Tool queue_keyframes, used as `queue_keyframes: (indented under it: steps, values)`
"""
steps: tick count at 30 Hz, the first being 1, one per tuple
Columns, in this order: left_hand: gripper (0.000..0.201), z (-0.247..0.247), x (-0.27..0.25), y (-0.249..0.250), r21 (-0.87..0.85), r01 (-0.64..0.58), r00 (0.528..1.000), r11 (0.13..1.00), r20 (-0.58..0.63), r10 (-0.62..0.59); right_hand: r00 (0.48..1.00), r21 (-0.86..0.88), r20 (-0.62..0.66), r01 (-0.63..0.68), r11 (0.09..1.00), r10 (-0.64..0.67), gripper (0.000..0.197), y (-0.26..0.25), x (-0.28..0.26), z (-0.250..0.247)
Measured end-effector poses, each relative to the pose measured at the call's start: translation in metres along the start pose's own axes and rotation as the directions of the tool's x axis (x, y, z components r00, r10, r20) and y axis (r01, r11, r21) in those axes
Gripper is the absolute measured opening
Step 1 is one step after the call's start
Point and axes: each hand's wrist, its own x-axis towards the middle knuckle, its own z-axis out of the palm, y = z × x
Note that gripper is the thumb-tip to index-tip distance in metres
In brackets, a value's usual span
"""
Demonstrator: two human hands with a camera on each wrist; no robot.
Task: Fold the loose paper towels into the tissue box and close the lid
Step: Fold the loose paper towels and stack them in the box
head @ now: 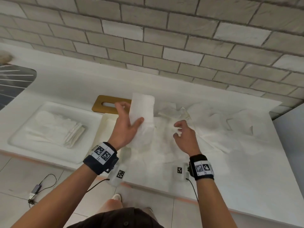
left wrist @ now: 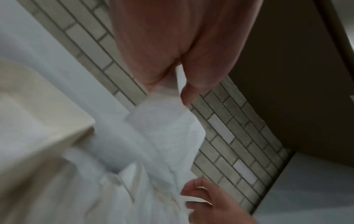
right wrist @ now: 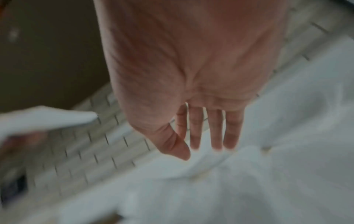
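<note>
Your left hand [head: 127,127] was raised above the tissue box [head: 105,122], pinching a folded paper towel [head: 142,107] between thumb and fingers; the towel stood nearly upright, its top edge curled over and its lower end trailing down into the loose paper towels [head: 205,129]. In the left wrist view the same sheet [left wrist: 168,128] ran out from between your thumb and fingers and dropped toward the pile.

Your right hand [head: 184,135] hovered to the right of the box, over the pile, palm down. Its fingers [right wrist: 216,128] hung fairly straight and close together, gripping nothing, with the thumb out to the side. Whether the fingertips brushed the paper under them, I could not tell; the right wrist view was blurred.

The tissue box was a cream open box on the white counter [head: 246,170], mostly hidden by your left hand and forearm. Its wooden lid [head: 107,104], with a long slot in it, lay off the box, flat on the counter just behind it, near the tiled wall [head: 164,38]. The loose towels spread in a crumpled heap from the right side of the box along the counter.

To the left of the box sat a shallow white tray [head: 24,129] holding a stack of folded white sheets [head: 72,134]. Farther left of the box a dark sink [head: 13,83] showed at the edge of the head view.
</note>
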Motion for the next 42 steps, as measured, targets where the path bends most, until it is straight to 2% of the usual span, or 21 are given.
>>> queue_keyframes:
  steps: [2,4,6,8,11,14,16,18,20,23,25,26,27,29,31,32,34,36,39,42]
  values:
    - [0.059,-0.020,0.002,-0.006,0.043,0.016,1.000,0.999,0.001,-0.016,0.999,-0.333,-0.008,0.033,0.942,-0.038,0.066,0.027,0.031,-0.003]
    - [0.059,-0.041,0.003,-0.012,0.070,0.040,0.999,0.997,-0.005,-0.040,0.996,-0.513,0.085,0.075,0.855,-0.037,0.073,0.042,0.051,-0.003]
    - [0.059,-0.058,0.002,-0.019,0.092,0.083,0.997,0.992,-0.002,-0.083,0.994,-0.628,0.105,0.093,0.773,-0.034,0.055,0.049,0.060,-0.002]
    - [0.060,-0.069,0.000,-0.033,0.153,0.122,0.992,0.981,0.011,-0.125,0.996,-0.688,0.059,0.087,0.720,-0.063,0.035,0.049,0.062,-0.002]
    - [0.064,-0.077,0.001,-0.065,0.294,0.191,0.970,0.937,0.086,-0.225,0.991,-0.646,-0.048,0.062,0.761,-0.122,0.024,0.036,0.055,-0.005]
    - [0.060,-0.077,-0.002,-0.088,0.402,0.217,0.929,0.890,0.196,-0.315,0.963,-0.471,-0.156,0.123,0.873,-0.220,0.020,0.000,0.039,-0.011]
    - [0.060,-0.077,-0.002,-0.096,0.465,0.191,0.917,0.864,0.230,-0.326,0.956,-0.230,-0.192,0.175,0.957,-0.221,0.014,-0.044,0.022,-0.011]
    - [0.060,-0.081,0.000,-0.101,0.505,0.156,0.923,0.849,0.232,-0.308,0.956,0.016,-0.202,0.219,0.976,-0.211,0.009,-0.090,0.008,-0.003]
    - [0.059,-0.087,0.002,-0.101,0.512,0.115,0.926,0.851,0.256,-0.279,0.965,0.266,-0.170,0.241,0.933,-0.201,0.017,-0.132,-0.006,0.012]
    - [0.053,-0.100,0.003,-0.102,0.531,0.072,0.908,0.844,0.316,-0.276,0.962,0.614,-0.112,0.263,0.745,-0.247,0.054,-0.187,-0.026,0.032]
    - [0.045,-0.112,0.004,-0.103,0.555,0.010,0.918,0.832,0.325,-0.228,0.956,0.710,-0.133,0.276,0.648,-0.262,0.062,-0.211,-0.034,0.048]
    - [0.039,-0.119,0.003,-0.104,0.569,-0.028,0.935,0.822,0.305,-0.180,0.953,0.696,-0.164,0.296,0.654,-0.256,0.056,-0.217,-0.036,0.057]
    - [0.033,-0.126,0.002,-0.105,0.582,-0.061,0.954,0.811,0.272,-0.123,0.952,0.642,-0.193,0.307,0.702,-0.240,0.047,-0.219,-0.036,0.070]
    - [0.029,-0.140,0.000,-0.105,0.597,-0.101,0.974,0.796,0.222,-0.044,0.968,0.479,-0.181,0.240,0.845,-0.172,0.031,-0.209,-0.032,0.102]
    - [0.034,-0.152,-0.003,-0.110,0.591,-0.074,0.975,0.803,0.213,-0.067,0.990,0.283,-0.087,0.134,0.950,-0.114,0.030,-0.196,-0.028,0.138]
    - [0.038,-0.156,-0.004,-0.114,0.583,-0.042,0.968,0.812,0.224,-0.110,0.997,0.187,-0.007,0.082,0.979,-0.082,0.038,-0.190,-0.027,0.155]
    - [0.042,-0.161,-0.006,-0.123,0.578,0.007,0.945,0.816,0.263,-0.194,0.986,0.024,0.164,-0.015,1.000,0.011,0.059,-0.182,-0.026,0.184]
    - [0.041,-0.162,-0.008,-0.128,0.571,0.022,0.932,0.820,0.284,-0.224,0.961,-0.108,0.257,-0.070,0.992,0.096,0.078,-0.179,-0.028,0.203]
    - [0.038,-0.161,-0.012,-0.129,0.550,0.023,0.938,0.835,0.277,-0.208,0.947,-0.261,0.287,-0.066,0.963,0.143,0.097,-0.184,-0.026,0.218]
    - [0.037,-0.160,-0.011,-0.130,0.549,0.011,0.944,0.836,0.269,-0.190,0.945,-0.359,0.291,-0.036,0.933,0.149,0.102,-0.188,-0.026,0.222]
